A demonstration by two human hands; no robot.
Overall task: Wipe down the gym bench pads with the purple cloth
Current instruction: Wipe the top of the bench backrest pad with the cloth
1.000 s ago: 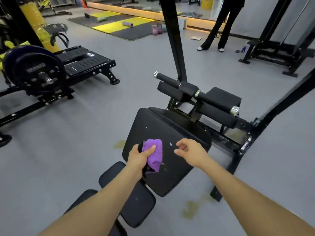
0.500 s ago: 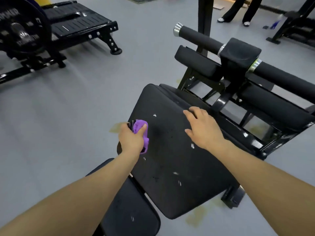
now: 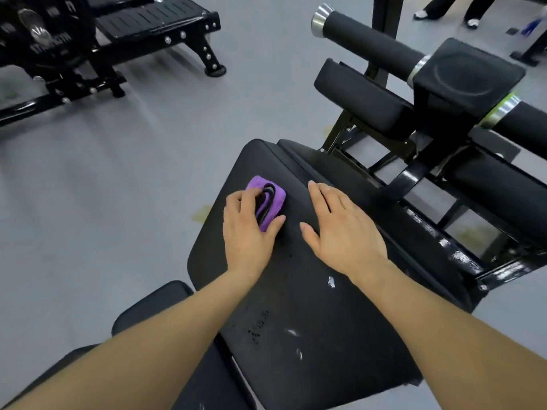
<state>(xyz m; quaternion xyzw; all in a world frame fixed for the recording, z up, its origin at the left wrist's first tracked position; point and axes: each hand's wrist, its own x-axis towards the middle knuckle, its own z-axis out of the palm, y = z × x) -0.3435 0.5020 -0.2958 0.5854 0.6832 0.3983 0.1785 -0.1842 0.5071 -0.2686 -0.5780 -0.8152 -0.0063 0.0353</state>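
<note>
Left hand point(image 3: 251, 229) presses the folded purple cloth point(image 3: 268, 204) — soft, light, probably bunches — fingers curled over it; right hand point(image 3: 340, 229) lies flat, fingers straight, on the bench pad point(image 3: 310, 306).

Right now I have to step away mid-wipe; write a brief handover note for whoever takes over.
Left hand: grips the folded purple cloth, pressing it on the large bench pad near its far left corner.
Right hand: flat and open on the same pad, beside the cloth.
Done: cannot tell how much is wiped; white scuffs still show on the near half.
Left: rest of this pad, the small seat pad, and the upper pads.
</note>
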